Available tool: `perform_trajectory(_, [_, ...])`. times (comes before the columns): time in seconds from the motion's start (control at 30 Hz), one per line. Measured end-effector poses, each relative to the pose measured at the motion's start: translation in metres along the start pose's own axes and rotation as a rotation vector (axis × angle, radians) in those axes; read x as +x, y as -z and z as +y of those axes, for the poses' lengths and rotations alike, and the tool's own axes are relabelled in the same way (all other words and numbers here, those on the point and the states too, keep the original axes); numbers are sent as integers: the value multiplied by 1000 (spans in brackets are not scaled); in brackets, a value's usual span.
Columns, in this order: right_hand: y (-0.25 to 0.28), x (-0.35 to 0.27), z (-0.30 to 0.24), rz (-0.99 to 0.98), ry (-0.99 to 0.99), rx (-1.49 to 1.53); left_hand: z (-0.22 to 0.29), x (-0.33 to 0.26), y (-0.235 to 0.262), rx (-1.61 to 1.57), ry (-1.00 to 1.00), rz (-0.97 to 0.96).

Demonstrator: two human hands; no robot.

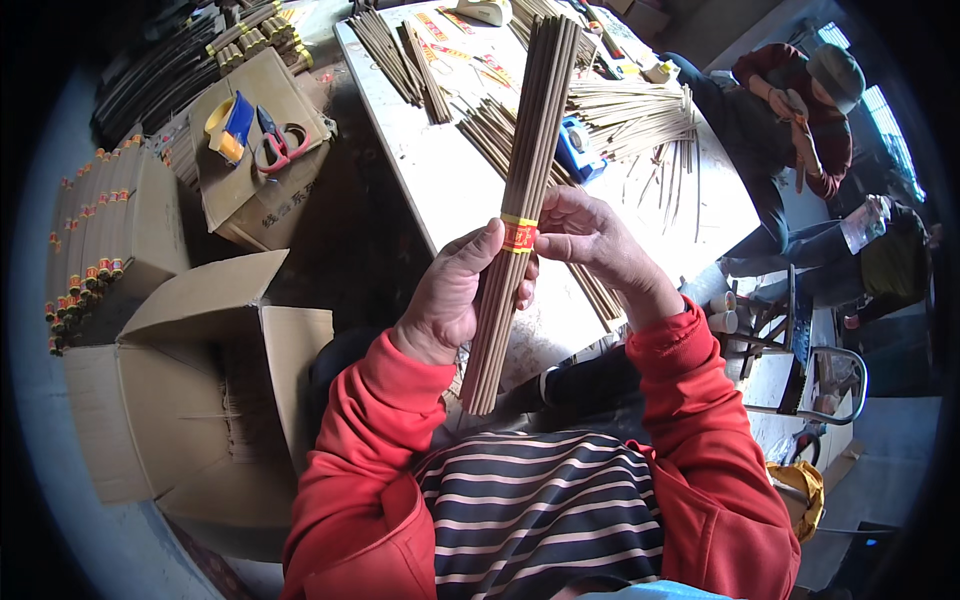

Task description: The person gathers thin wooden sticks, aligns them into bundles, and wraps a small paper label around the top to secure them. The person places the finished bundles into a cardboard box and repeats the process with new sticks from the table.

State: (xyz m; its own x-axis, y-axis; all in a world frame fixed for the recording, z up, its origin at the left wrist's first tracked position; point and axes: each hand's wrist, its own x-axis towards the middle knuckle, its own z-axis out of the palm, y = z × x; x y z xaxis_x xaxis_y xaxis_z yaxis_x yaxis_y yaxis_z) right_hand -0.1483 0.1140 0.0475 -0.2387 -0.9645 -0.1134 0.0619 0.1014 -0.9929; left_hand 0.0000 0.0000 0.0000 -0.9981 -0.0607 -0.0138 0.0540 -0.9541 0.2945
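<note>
A long bundle of brown incense sticks (545, 110) stands tilted in front of me, its top leaning right and away. A red and yellow paper band (519, 233) is wrapped around its middle. My left hand (450, 290) is closed around the bundle just below the band, thumb along its side. At the band's right edge, the thumb of my right hand (595, 240) presses on the paper, with its fingers curled beside and partly behind the sticks. Some fingertips are hidden by the bundle.
Loose incense sticks (630, 115) and a blue tape dispenser (578, 150) lie on the white table (410, 160). An open carton (180, 420) stands at left; scissors (280, 145) rest on another box (240, 190). Banded bundles (95, 220) are stacked far left. A seated person (800, 110) works at right.
</note>
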Motion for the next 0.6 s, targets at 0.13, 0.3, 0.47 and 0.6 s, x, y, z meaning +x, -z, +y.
perform_trajectory(0.13, [-15,-6,-7,182,11,-101,-7,1,-3,164,-98,134])
perform_trajectory(0.3, [-29,5,-7,257,117,-311,-4,-1,0,349,-174,235])
perform_trajectory(0.47, [-26,-4,2,294,163,-223,-18,8,-6,333,-238,238])
perform_trajectory(0.6, [-26,-8,6,325,226,-207,-20,3,-17,447,-232,240])
